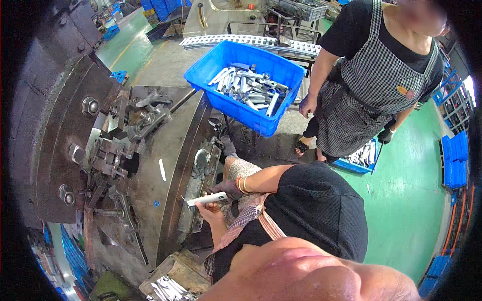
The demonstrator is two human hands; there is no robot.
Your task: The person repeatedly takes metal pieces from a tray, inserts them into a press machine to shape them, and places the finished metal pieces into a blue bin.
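Observation:
A flat, silver metal bar (207,199) with a dark hole near one end lies between my hands, over the near edge of the machine bed. My left hand (213,212), bare, has its fingers wrapped under the bar's lower side. At its holed end is my right hand (231,189), in a dark glove, with bangles at the wrist; its fingers are closed at the bar and partly hidden. A grey work glove (202,161) rests on the ledge just beyond my hands. Left of them on the machine bed sits a clamped metal die block (108,155).
A blue tub (241,118) of metal parts stands beyond the bed. At the right stands a co-worker in a checked apron (361,80), near another blue crate (360,161). A bin of silver pieces (170,288) is at the bottom. Clamps (123,213) stick up on the bed.

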